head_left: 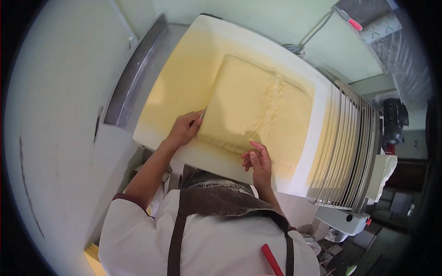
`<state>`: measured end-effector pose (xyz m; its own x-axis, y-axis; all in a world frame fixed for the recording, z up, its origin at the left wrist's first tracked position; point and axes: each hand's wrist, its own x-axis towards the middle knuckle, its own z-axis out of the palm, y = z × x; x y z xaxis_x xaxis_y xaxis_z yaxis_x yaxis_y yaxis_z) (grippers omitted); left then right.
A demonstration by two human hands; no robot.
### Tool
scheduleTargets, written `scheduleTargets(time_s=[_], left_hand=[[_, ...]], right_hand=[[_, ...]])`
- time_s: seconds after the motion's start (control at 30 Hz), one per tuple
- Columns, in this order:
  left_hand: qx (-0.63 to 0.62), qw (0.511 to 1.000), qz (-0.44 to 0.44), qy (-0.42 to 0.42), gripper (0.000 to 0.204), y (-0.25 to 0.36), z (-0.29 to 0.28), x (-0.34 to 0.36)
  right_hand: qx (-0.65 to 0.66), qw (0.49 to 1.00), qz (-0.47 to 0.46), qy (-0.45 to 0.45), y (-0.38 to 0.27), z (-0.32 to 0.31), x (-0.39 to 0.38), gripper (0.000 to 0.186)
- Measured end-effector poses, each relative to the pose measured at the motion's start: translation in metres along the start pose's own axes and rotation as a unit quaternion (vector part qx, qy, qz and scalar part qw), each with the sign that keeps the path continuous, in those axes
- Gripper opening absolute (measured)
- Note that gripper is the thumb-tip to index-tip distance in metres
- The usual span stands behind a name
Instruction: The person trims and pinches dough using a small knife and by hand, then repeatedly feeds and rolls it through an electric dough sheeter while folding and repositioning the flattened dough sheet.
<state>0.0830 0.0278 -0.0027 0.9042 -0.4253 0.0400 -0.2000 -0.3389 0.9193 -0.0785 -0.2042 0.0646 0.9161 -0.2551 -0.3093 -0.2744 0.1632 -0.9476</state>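
A thick, folded slab of pale yellow dough lies on the white belt. A ragged seam runs across it, right of its middle. My left hand is closed on a small thin blade at the slab's left edge. My right hand is over the near edge, palm partly turned up, fingers loosely curled and thumb apart. A small flap of dough shows just beyond its fingertips, by the seam's near end; I cannot make out whether they touch it.
The flour-dusted belt belongs to a dough sheeter, with a metal bar guard at the right. A metal tray edges its left end. A wall with a cable stands behind. A dark motor sits far right.
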Motion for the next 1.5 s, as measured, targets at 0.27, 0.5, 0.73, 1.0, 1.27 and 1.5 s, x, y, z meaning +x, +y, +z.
scheduleTargets(time_s=[0.27,0.5,0.73,1.0,1.27,1.5], left_hand=[[-0.021,0.993,-0.116,0.008,0.026,0.026,0.046,-0.167],[-0.458,0.873,-0.066,-0.155,0.022,0.131,0.216,-0.127],[0.066,0.986,0.139,-0.071,0.031,0.098,0.169,-0.047],[-0.056,0.966,-0.242,0.07,0.037,0.038,0.036,0.039],[-0.045,0.969,-0.234,0.062,0.028,0.009,0.013,0.035],[-0.185,0.944,-0.274,-0.012,0.036,-0.019,-0.014,0.025]], right_hand=[[-0.004,0.998,0.001,-0.062,0.015,-0.049,-0.047,0.031],[0.197,0.975,0.075,0.069,0.05,-0.105,-0.112,0.039],[0.081,0.987,0.136,0.04,0.158,-0.336,-0.247,0.029],[0.164,0.787,0.091,0.587,0.277,-0.481,-0.173,0.02],[-0.356,0.905,0.15,0.18,0.233,-0.468,-0.194,0.05],[-0.119,0.941,-0.24,0.209,-0.136,-0.528,-0.272,0.026]])
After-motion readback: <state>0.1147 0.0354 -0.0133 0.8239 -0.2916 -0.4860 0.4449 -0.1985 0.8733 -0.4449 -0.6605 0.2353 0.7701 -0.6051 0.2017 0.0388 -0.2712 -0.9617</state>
